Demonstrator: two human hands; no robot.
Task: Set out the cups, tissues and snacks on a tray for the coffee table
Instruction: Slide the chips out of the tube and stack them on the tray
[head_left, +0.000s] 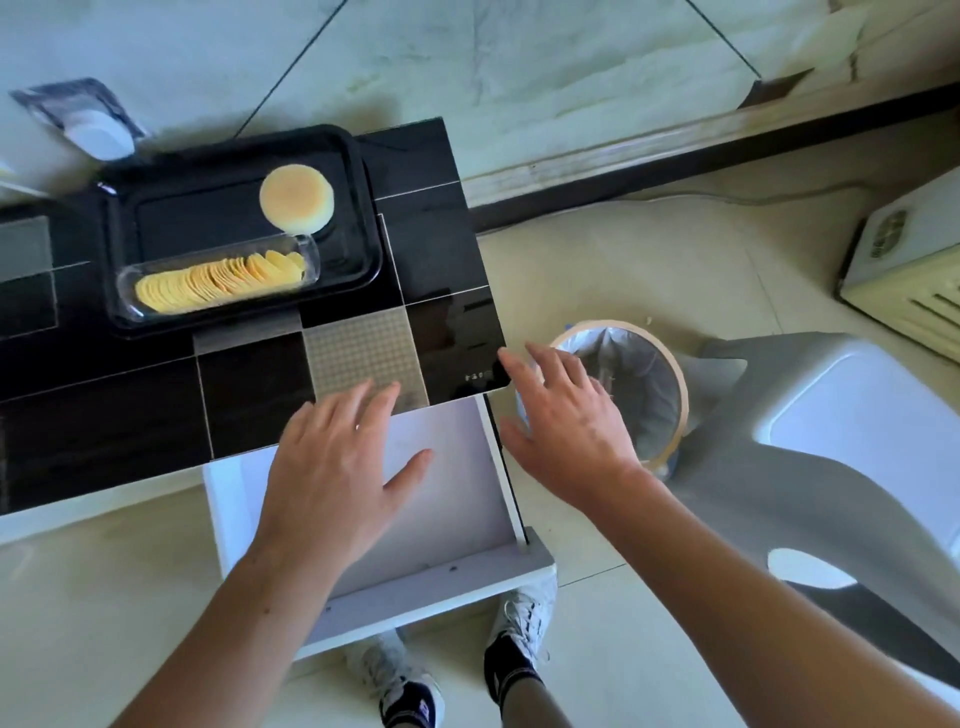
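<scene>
A black tray (239, 156) is sitting on the dark counter (104, 415), carrying a clear tub of crisps (218, 280) and a round cake (296, 197) just behind it. The left hand (332, 467) is hovering over an open white drawer (452, 519), fingers spread wide and holding nothing. The right hand (566, 421) is reaching above a lined bin (649, 374), likewise spread and holding nothing.

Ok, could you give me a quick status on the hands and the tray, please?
Both hands empty: left hand over open drawer, right hand beside it. Tray holds crisps and round cake. No cups or tissues on it.
</scene>
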